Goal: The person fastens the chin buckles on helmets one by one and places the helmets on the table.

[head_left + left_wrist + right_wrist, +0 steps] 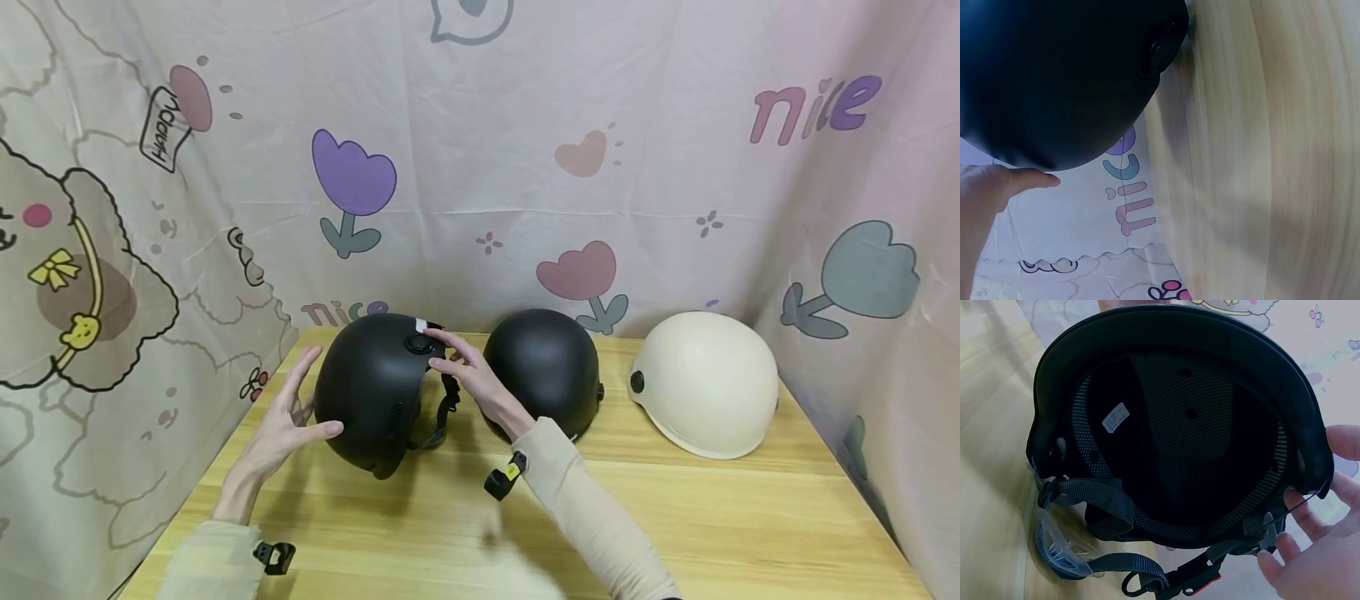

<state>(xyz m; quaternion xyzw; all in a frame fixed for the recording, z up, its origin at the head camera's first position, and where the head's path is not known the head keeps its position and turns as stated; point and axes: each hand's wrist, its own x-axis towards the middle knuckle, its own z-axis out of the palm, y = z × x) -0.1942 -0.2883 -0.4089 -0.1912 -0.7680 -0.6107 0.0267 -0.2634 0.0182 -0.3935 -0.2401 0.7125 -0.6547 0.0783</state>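
Note:
A black helmet (367,392) is tilted on its side at the left of the table, its opening turned to the right. My left hand (281,421) spreads its thumb and fingers against the rounded shell; in the left wrist view one straight finger lies along it. At the opening's upper edge, my right hand (480,375) holds the rim beside a round black side fitting (419,343). The right wrist view shows the dark padded inside (1179,425), a small white label (1115,417) and a hanging chin strap (1110,503) with a buckle (1191,575).
A second black helmet (543,367) sits just behind my right forearm. To its right stands a cream helmet (705,383). All are on a light wooden table (420,542), with a printed curtain (465,150) hanging along its back and sides.

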